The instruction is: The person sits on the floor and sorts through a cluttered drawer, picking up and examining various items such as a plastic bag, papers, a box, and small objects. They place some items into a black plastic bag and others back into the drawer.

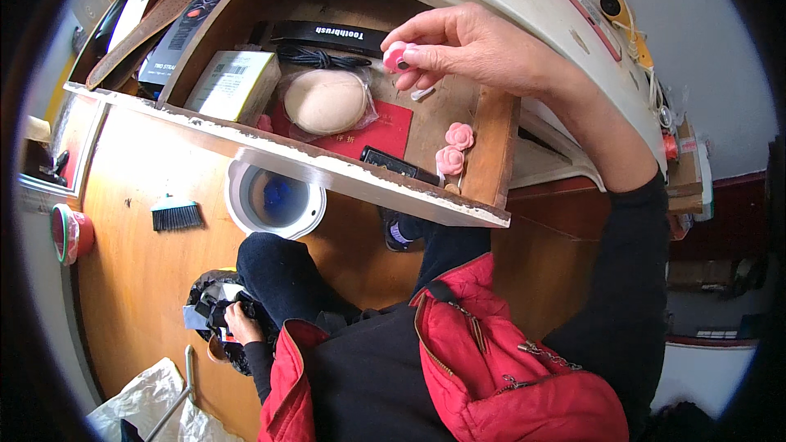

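Note:
My right hand (451, 52) is over the pulled-out wooden drawer (491, 153), pinching a pink flower-shaped ornament (395, 56) with a dark round spot between thumb and fingers. Two similar pink rose ornaments (455, 148) lie in the drawer's right front corner. Beside them is a black tube-like case (399, 164). A beige oval pad (325, 102) in clear plastic rests partly on a red booklet (387, 126). Low at my left side, my left hand (241, 324) reaches into a bin lined with a black bag (236, 350), among dark scraps; its fingertips are partly hidden.
The drawer also holds a slim black box (344, 37), a coiled black cable (322, 57), and a white carton (230, 86). A brown strap (147, 31) lies in the left compartment. On the floor are a white bucket (316, 205), a brush head (176, 215) and a red tub (83, 236).

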`<state>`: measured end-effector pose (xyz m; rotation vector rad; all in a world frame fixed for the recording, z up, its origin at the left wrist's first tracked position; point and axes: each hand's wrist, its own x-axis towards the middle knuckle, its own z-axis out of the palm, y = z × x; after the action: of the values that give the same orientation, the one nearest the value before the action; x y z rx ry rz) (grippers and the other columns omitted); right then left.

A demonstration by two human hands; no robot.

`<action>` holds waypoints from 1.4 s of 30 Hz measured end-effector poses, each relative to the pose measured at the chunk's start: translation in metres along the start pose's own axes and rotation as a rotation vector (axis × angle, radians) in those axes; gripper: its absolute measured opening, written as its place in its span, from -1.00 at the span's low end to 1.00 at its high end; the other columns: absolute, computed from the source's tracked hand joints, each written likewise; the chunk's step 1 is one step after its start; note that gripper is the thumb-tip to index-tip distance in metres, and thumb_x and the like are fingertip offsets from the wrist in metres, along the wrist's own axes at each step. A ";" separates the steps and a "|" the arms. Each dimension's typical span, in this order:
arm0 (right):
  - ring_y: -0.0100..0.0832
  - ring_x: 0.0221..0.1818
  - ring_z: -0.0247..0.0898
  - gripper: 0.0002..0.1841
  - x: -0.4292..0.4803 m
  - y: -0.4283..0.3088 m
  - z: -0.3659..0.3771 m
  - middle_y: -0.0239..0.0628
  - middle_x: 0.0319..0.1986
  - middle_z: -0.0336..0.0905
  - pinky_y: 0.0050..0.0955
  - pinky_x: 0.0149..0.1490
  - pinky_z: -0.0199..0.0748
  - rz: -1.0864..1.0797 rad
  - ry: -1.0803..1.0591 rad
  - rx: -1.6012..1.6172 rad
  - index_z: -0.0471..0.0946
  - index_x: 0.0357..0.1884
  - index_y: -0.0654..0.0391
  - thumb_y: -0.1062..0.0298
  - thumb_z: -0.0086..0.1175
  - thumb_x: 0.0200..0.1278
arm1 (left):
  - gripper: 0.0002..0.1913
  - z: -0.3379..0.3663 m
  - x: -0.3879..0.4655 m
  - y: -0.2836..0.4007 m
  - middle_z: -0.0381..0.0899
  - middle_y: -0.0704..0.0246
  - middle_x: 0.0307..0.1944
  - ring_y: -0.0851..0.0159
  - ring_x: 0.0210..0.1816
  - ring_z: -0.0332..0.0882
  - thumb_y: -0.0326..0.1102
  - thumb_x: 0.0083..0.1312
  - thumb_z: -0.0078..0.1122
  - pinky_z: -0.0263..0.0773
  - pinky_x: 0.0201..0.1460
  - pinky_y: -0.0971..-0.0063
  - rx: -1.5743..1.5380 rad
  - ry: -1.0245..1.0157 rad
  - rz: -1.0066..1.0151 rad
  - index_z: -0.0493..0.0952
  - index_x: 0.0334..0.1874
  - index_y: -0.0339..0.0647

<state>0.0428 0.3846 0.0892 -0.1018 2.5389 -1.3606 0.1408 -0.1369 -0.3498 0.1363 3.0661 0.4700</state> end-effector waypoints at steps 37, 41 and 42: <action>-0.27 -0.14 0.31 -0.88 -0.036 -0.004 -0.005 -0.26 -0.35 0.40 -0.38 -0.11 0.36 -0.471 -0.393 -0.961 0.59 -0.43 0.17 0.42 0.19 -0.08 | -0.59 -0.273 0.171 0.262 0.48 -0.08 0.04 -0.07 0.05 0.53 -0.28 0.38 0.11 0.53 0.05 0.14 -0.353 0.934 0.732 0.39 0.10 -0.53; -0.34 -0.19 0.37 -0.94 -0.029 0.011 -0.017 -0.29 -0.38 0.45 -0.42 -0.10 0.40 -0.355 -0.161 -1.286 0.57 -0.54 0.19 0.44 0.19 -0.05 | -0.59 -0.280 0.180 0.275 0.52 -0.03 0.01 -0.08 0.07 0.53 -0.18 0.38 0.10 0.55 0.02 0.12 -0.309 0.947 0.807 0.46 0.06 -0.46; -0.34 -0.19 0.38 -0.94 -0.029 0.013 -0.014 -0.29 -0.38 0.45 -0.42 -0.11 0.41 -0.362 -0.134 -1.196 0.57 -0.53 0.20 0.44 0.19 -0.07 | -0.59 -0.281 0.184 0.279 0.52 -0.02 0.02 -0.08 0.07 0.53 -0.18 0.38 0.10 0.55 0.02 0.11 -0.278 0.938 0.860 0.46 0.07 -0.44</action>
<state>0.0679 0.4087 0.0917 -0.8410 2.8879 0.2734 -0.0333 0.0614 -0.0024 1.6914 3.5340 1.2846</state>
